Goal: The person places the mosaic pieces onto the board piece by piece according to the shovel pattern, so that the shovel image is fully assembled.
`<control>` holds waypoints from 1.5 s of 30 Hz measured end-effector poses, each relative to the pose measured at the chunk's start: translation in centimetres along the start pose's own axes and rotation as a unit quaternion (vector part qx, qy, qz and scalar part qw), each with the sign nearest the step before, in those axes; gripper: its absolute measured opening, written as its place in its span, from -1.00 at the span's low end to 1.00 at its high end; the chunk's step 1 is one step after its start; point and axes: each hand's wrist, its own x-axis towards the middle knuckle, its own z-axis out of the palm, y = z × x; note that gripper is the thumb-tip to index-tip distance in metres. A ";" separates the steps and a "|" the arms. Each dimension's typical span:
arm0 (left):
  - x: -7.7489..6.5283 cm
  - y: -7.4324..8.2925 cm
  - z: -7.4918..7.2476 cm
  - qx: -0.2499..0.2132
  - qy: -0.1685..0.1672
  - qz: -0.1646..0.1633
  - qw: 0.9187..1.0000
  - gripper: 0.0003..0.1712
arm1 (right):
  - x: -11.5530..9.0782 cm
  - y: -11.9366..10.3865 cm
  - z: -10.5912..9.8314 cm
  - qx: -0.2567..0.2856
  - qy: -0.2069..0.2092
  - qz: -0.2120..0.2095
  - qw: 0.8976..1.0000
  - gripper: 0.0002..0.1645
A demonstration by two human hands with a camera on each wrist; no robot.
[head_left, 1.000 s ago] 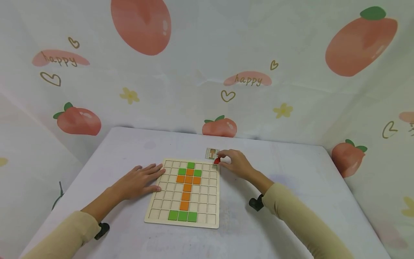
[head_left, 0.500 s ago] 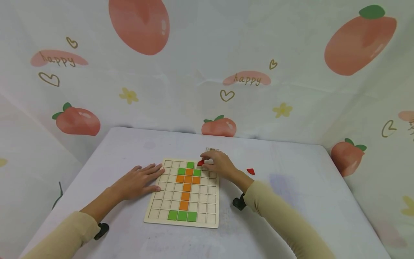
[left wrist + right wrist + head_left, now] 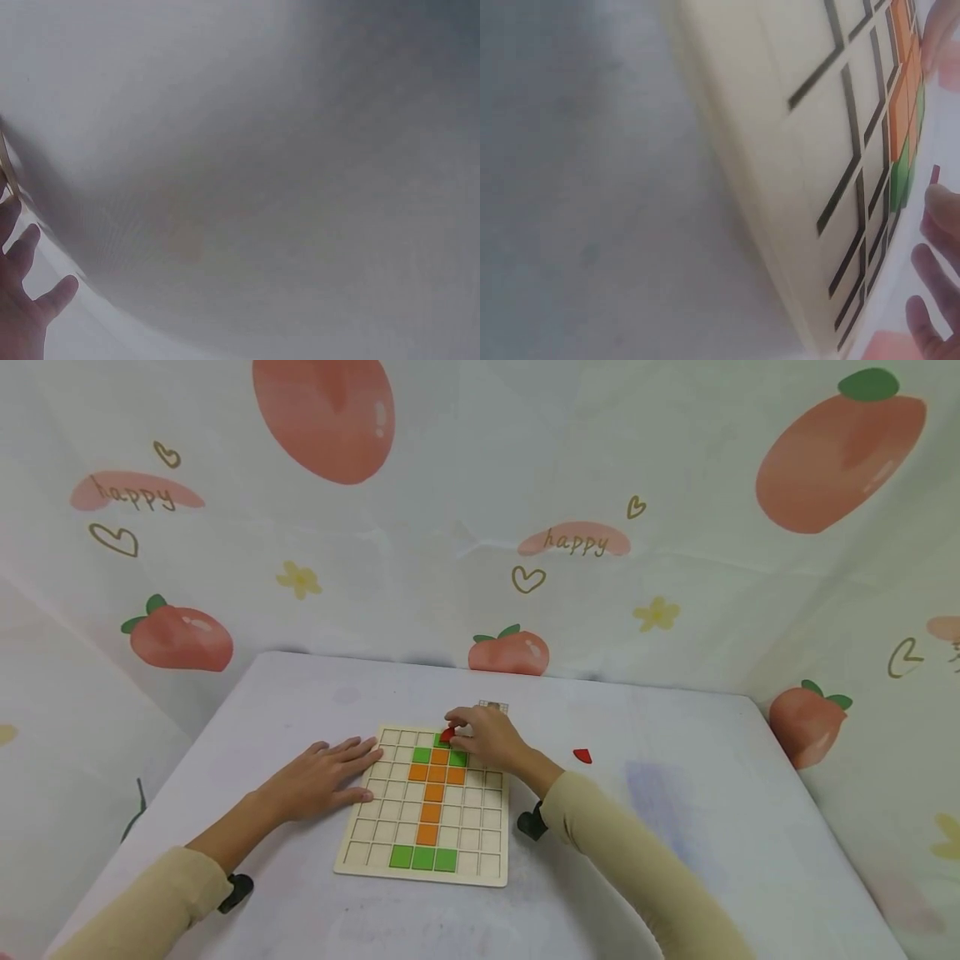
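Note:
A square wooden grid board (image 3: 471, 817) lies on the white table, with orange tiles (image 3: 433, 793) in a cross shape and green tiles (image 3: 423, 859) above and below them. My left hand (image 3: 318, 783) rests with fingers spread on the board's left edge. Between thumb and fingertips, my right hand (image 3: 491, 739) pinches a red quarter-round piece (image 3: 447, 735) at the board's top row. In the head view the piece overlaps the topmost green tile. The right wrist view shows that red piece edge-on, beyond the grid; the left wrist view shows mostly blurred white surface.
Another red quarter-round piece (image 3: 582, 756) lies on the table to the right of the board. Behind my right hand, a small patterned card (image 3: 493, 704) is partly hidden. A white printed cloth (image 3: 420, 543) hangs behind the table.
My right hand has carried the red piece leftward from the board's top right corner to the topmost green tile. The other red piece, earlier out of sight, now shows. My left hand stays put.

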 end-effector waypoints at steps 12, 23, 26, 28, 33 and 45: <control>0.1 -0.2 0.1 0.001 -0.004 -0.006 1.000 -0.14 | 1.3 -0.9 0.8 -0.007 -0.018 -0.008 1.000 -0.58; -0.1 -0.1 0.0 -0.003 -0.004 -0.006 1.000 -0.14 | 2.1 -1.9 1.6 -0.005 -0.024 -0.011 1.000 -0.57; -0.1 0.0 0.0 -0.005 -0.003 -0.003 1.000 -0.14 | 2.2 -2.2 1.7 0.000 -0.027 -0.009 1.000 -0.58; 0.0 0.0 0.0 -0.006 -0.002 -0.002 1.000 -0.14 | 2.3 -2.3 1.8 0.003 -0.030 -0.008 1.000 -0.58; 0.0 0.0 0.1 -0.005 -0.002 -0.001 1.000 -0.14 | 2.3 -2.4 1.9 -0.002 -0.033 -0.009 0.999 -0.59; 0.0 0.0 0.1 -0.001 -0.003 -0.002 1.000 -0.15 | 2.2 -2.1 2.1 -0.001 -0.035 0.002 0.999 -0.59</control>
